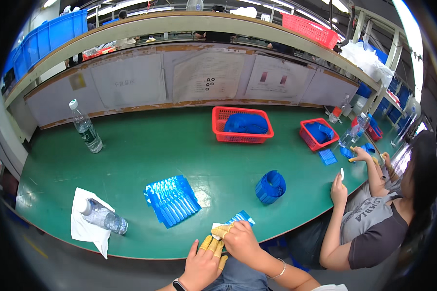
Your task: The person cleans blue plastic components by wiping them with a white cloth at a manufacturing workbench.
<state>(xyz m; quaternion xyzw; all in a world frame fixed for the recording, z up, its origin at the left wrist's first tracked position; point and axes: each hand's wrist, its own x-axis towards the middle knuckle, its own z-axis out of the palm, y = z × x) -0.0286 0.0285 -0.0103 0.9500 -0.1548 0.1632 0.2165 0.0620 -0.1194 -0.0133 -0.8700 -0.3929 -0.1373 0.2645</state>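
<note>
Blue strip [241, 218] at the desk's [179, 145] near edge, partly under the right hand [243, 243].
Right fingers pinch a white wipe [215, 226]; left hand [201, 267] adjoins, its grip unclear. Blue sheet [173, 201] lies left, blue roll [270, 192] stands right, both presumably for easy reach.

Green-labelled bottle [88, 133], blue bin [53, 42]

Large dark characters across the left wall sheet [128, 81]! Smaller printed lines on the middle sheet [206, 72], too fine to read; likewise on the right sheet [279, 80]. Bold capitals across the co-worker's grey shirt [369, 218].
</note>
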